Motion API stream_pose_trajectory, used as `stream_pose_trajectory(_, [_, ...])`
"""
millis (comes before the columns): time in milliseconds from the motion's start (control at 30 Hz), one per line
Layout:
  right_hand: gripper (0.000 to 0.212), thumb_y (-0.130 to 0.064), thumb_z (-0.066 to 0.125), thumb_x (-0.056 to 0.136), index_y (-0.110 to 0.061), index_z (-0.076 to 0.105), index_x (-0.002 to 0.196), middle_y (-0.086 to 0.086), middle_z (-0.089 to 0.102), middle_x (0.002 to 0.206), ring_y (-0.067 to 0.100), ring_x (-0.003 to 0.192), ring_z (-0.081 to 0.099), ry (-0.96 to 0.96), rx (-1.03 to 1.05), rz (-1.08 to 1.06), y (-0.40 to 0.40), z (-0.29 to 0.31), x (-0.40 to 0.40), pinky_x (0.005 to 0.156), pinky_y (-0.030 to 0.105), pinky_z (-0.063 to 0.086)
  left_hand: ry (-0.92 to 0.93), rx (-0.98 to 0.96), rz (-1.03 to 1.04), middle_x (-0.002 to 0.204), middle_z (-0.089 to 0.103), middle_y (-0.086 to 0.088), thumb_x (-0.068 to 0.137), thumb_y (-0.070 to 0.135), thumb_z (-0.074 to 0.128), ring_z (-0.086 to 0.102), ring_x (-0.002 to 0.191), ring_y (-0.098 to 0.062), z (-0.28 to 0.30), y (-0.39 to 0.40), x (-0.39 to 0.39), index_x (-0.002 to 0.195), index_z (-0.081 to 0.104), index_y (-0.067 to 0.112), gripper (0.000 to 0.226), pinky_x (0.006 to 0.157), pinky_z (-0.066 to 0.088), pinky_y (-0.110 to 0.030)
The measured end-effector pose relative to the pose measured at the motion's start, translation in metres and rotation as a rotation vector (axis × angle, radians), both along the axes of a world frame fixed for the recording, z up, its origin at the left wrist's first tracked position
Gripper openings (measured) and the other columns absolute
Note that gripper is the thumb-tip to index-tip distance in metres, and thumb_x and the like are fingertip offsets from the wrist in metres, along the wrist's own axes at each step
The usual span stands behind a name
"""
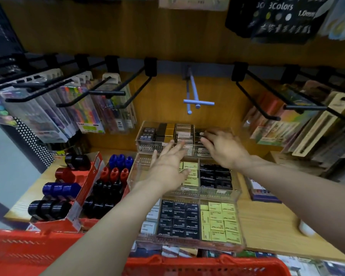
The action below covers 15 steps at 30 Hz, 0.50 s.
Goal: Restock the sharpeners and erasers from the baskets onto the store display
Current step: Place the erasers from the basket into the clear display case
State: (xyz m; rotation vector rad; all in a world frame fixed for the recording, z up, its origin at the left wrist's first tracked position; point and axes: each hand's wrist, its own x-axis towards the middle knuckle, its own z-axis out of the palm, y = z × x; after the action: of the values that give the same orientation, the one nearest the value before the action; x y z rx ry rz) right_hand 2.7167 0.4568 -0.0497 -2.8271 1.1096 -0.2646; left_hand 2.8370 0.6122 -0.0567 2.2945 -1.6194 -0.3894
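Erasers [219, 222] fill a three-tier clear acrylic display [235, 193] at the centre of the wooden bench [267, 224]. Nearest, at 6 o'clock, two red baskets [203, 265] span the bottom edge; the contents of the right one are blurred. The front tier holds black-sleeved erasers on the left and pale yellow ones on the right; their print is too small to read. The middle tier [215, 176] reverses this order: yellow left, black right. At 9 o'clock of the display, red cardboard trays [92, 176] carry round sharpeners [58, 189] in black, blue and red.

The left hand [167, 166] reaches forward over the middle tier, back of the hand up, fingers straight and slightly spread, tips at the front edge of the rear tier [147, 136]; it holds nothing. The right hand [223, 150] extends to the right part of the rear tier, fingers curled down onto the dark erasers there; motion blur hides whether it grips one.

The leftmost rear-tier eraser bears white Chinese characters, unreadable. Farther, at 12 o'clock, a pale blue hook [195, 96] projects from the wooden back panel. At 1 o'clock, a black hanging pack [277, 18] reads "3Colors" and "1.0mm".
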Motion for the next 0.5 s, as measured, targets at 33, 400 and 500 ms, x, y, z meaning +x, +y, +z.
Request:
stream_pose_trajectory(33, [0.053, -0.054, 0.02, 0.1, -0.026, 0.056, 0.127, -0.004, 0.049, 0.14, 0.028, 0.126, 0.048, 0.017, 0.003, 0.011, -0.002, -0.001, 0.003, 0.106, 0.052, 0.034, -0.005, 0.005, -0.001, 0.161, -0.003, 0.019, 0.096, 0.037, 0.054, -0.011, 0.148, -0.007, 0.0, 0.0, 0.0, 0.152, 0.023, 0.031, 0.064, 0.121, -0.004, -0.048])
stream_pose_trajectory(400, [0.035, -0.031, 0.042, 0.099, -0.022, 0.053, 0.132, 0.002, 0.047, 0.139, 0.024, 0.128, 0.045, -0.32, 0.032, 0.036, 0.048, 0.01, -0.019, 0.108, 0.046, 0.035, -0.115, -0.028, -0.118, 0.163, 0.007, 0.004, 0.095, 0.025, 0.053, 0.003, 0.15, -0.018, 0.008, 0.021, -0.008, 0.151, 0.026, 0.032, 0.062, 0.122, 0.003, -0.045])
stream_pose_trajectory(500, [0.019, -0.02, 0.053, 0.093, -0.018, 0.066, 0.107, -0.002, 0.06, 0.111, 0.015, 0.105, 0.056, -0.443, 0.065, 0.155, 0.118, -0.003, -0.074, 0.091, 0.031, 0.046, -0.219, -0.186, -0.169, 0.14, 0.05, -0.004, 0.093, 0.02, 0.054, 0.041, 0.13, -0.024, 0.005, 0.074, -0.033, 0.13, 0.056, 0.021, 0.038, 0.109, 0.028, -0.039])
